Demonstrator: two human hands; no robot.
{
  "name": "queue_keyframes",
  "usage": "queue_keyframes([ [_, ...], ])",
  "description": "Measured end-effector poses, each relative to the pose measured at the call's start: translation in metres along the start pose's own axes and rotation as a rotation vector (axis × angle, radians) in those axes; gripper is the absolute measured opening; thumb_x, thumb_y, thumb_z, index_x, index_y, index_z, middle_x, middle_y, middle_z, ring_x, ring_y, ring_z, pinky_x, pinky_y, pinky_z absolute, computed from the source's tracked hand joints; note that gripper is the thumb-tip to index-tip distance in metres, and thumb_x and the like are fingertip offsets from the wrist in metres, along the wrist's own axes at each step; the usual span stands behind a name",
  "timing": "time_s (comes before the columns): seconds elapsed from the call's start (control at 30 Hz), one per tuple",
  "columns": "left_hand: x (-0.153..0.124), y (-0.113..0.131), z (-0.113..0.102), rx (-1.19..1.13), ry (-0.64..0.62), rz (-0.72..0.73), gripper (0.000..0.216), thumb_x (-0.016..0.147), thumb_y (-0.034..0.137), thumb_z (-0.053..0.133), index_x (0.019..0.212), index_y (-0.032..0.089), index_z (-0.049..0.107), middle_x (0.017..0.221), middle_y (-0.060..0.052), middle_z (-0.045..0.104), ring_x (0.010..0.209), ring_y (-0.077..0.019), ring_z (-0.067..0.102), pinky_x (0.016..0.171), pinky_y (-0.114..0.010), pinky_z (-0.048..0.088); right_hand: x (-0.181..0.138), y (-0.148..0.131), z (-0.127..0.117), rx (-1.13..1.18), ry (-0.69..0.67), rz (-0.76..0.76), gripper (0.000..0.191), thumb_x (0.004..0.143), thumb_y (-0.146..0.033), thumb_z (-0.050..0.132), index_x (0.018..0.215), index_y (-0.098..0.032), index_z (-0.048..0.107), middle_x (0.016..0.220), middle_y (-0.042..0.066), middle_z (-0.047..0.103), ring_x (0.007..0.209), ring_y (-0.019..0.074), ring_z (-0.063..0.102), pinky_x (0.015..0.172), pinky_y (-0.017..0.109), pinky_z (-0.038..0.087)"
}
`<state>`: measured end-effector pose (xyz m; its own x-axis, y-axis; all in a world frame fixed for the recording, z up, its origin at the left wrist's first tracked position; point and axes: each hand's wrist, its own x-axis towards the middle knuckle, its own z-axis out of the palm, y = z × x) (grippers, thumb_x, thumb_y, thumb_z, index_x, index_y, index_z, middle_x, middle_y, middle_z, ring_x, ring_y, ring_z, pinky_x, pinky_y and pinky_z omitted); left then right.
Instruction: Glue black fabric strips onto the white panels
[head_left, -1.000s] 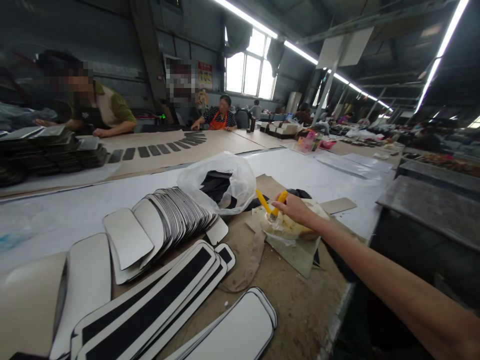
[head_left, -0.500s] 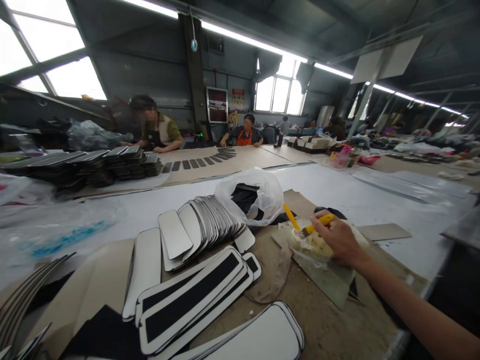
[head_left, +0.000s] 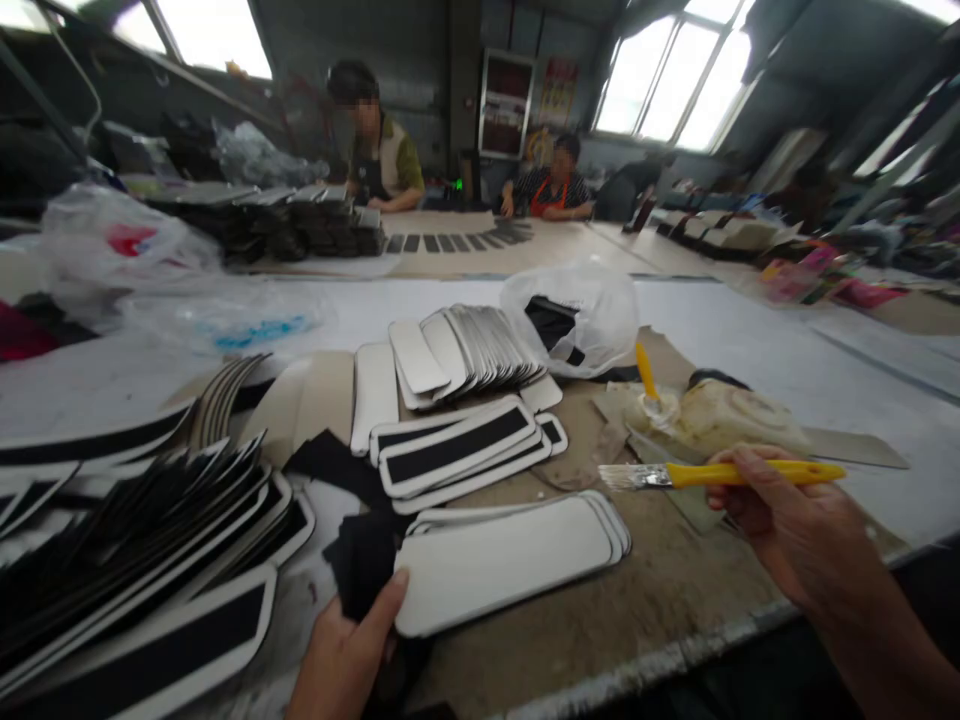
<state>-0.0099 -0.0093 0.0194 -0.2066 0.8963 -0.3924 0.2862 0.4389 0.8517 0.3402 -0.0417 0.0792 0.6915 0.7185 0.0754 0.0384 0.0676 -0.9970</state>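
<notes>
My right hand (head_left: 795, 520) grips the yellow handle of a paintbrush (head_left: 705, 475), its whitish-coated bristles pointing left above the brown work board. At the lower centre, my left hand (head_left: 356, 640) has its thumb on the left end of the top white rounded panel (head_left: 510, 565); its other fingers are mostly hidden. More white panels lie fanned under that one. Black fabric pieces (head_left: 364, 560) lie against the left hand. Behind the right hand is a plastic-wrapped container of pale paste (head_left: 660, 410), with a second yellow-handled tool (head_left: 645, 370) standing in it.
White panels with black centres (head_left: 457, 450) lie beyond, before a row of white panels (head_left: 480, 345). A plastic bag (head_left: 600, 310) with black pieces stands behind. Dark panels (head_left: 165, 560) are heaped at left. Two people (head_left: 386, 165) sit across the table.
My right hand has lifted the paintbrush from the paste and brought it nearer, bristles leftward. My left hand has come into view at the white panels. The view has tilted down and turned left.
</notes>
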Motion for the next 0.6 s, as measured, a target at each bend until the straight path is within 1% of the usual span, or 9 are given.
queue_keyframes([
  [0.03, 0.001, -0.002, -0.001, -0.079, -0.087, -0.083, 0.039, 0.067, 0.057, 0.064, 0.063, 0.02, 0.053, 0.046, 0.004, 0.046, 0.043, -0.0146, 0.045, 0.04, -0.026, 0.035, -0.018, 0.001, 0.014, 0.026, -0.059, 0.038, 0.019, 0.071, -0.037, 0.071, 0.078, -0.02, 0.065, 0.068, -0.001, 0.06, 0.053, 0.0109, 0.056, 0.047, 0.021, 0.05],
  [0.07, 0.002, -0.004, -0.002, -0.145, -0.141, -0.114, 0.042, 0.064, 0.058, 0.066, 0.061, 0.02, 0.05, 0.044, 0.005, 0.044, 0.041, -0.0125, 0.041, 0.039, -0.025, 0.032, -0.035, 0.002, 0.028, 0.036, -0.138, 0.08, 0.018, 0.073, -0.037, 0.07, 0.079, -0.02, 0.065, 0.07, 0.0, 0.06, 0.055, 0.0108, 0.056, 0.049, 0.021, 0.05],
  [0.17, 0.003, -0.007, -0.007, -0.228, -0.213, -0.108, 0.041, 0.063, 0.054, 0.069, 0.06, 0.018, 0.05, 0.046, 0.005, 0.046, 0.043, -0.0095, 0.04, 0.042, -0.022, 0.031, -0.075, 0.008, 0.063, 0.04, -0.328, 0.156, 0.015, 0.079, -0.035, 0.066, 0.081, -0.02, 0.064, 0.074, 0.001, 0.06, 0.059, 0.0109, 0.056, 0.054, 0.021, 0.049],
  [0.23, 0.004, -0.008, -0.011, -0.257, -0.258, -0.089, 0.039, 0.065, 0.05, 0.069, 0.059, 0.017, 0.051, 0.047, 0.004, 0.048, 0.046, -0.0088, 0.04, 0.044, -0.021, 0.032, -0.091, 0.013, 0.079, 0.03, -0.406, 0.17, 0.016, 0.082, -0.035, 0.063, 0.083, -0.019, 0.063, 0.076, 0.002, 0.06, 0.06, 0.0113, 0.056, 0.057, 0.023, 0.048],
  [0.37, 0.006, -0.013, -0.016, -0.281, -0.34, -0.071, 0.037, 0.069, 0.048, 0.068, 0.06, 0.016, 0.053, 0.049, 0.003, 0.05, 0.048, -0.008, 0.04, 0.046, -0.02, 0.031, -0.106, 0.021, 0.101, 0.003, -0.472, 0.166, 0.017, 0.085, -0.035, 0.058, 0.085, -0.019, 0.06, 0.078, 0.002, 0.06, 0.061, 0.012, 0.055, 0.062, 0.026, 0.047],
  [0.5, 0.008, -0.018, -0.016, -0.341, -0.384, -0.078, 0.033, 0.071, 0.047, 0.067, 0.068, 0.016, 0.054, 0.053, 0.004, 0.051, 0.05, -0.0085, 0.042, 0.049, -0.021, 0.033, -0.114, 0.028, 0.116, -0.013, -0.516, 0.177, 0.017, 0.086, -0.036, 0.057, 0.086, -0.019, 0.058, 0.071, 0.0, 0.06, 0.061, 0.0124, 0.056, 0.063, 0.027, 0.046],
  [0.6, 0.009, -0.021, -0.016, -0.347, -0.408, -0.063, 0.034, 0.075, 0.046, 0.064, 0.064, 0.017, 0.052, 0.053, 0.004, 0.05, 0.05, -0.0086, 0.041, 0.05, -0.021, 0.033, -0.118, 0.031, 0.122, -0.092, -0.526, 0.119, 0.017, 0.087, -0.036, 0.056, 0.087, -0.019, 0.058, 0.066, -0.001, 0.059, 0.061, 0.0128, 0.057, 0.062, 0.026, 0.046],
])
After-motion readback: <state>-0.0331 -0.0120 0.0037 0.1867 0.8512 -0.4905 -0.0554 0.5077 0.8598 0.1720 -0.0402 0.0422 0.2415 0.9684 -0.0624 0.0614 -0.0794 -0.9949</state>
